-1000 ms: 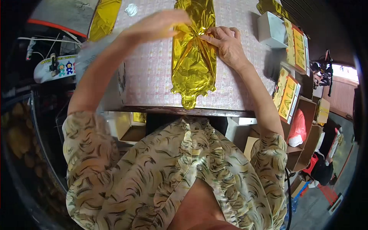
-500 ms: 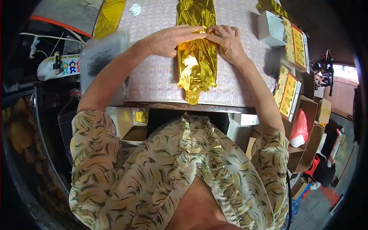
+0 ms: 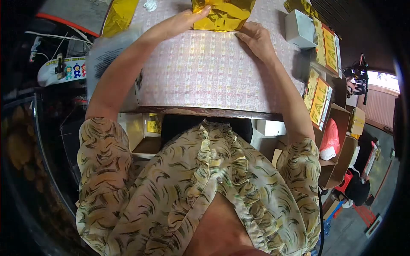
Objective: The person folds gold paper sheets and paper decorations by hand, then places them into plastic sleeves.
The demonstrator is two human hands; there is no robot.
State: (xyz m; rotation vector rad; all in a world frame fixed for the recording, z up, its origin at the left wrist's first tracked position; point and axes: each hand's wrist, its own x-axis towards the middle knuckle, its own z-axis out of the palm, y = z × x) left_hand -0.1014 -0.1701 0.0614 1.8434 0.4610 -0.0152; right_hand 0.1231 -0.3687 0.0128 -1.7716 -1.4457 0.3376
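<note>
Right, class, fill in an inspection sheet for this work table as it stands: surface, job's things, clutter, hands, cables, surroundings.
Surface: table under a pink checked cloth, worn front edge.
Job's things: folded gold foil lying flat at the far side.
Clutter: grey box; yellow printed packs; second gold foil piece; clear packet.
Hands: left hand at the foil's left edge, thumb on it, grip unclear; right hand flat, fingertips at its lower right corner.
Cables: white cables left of the table.
Surroundings: open cardboard boxes, a red bag in one.
</note>
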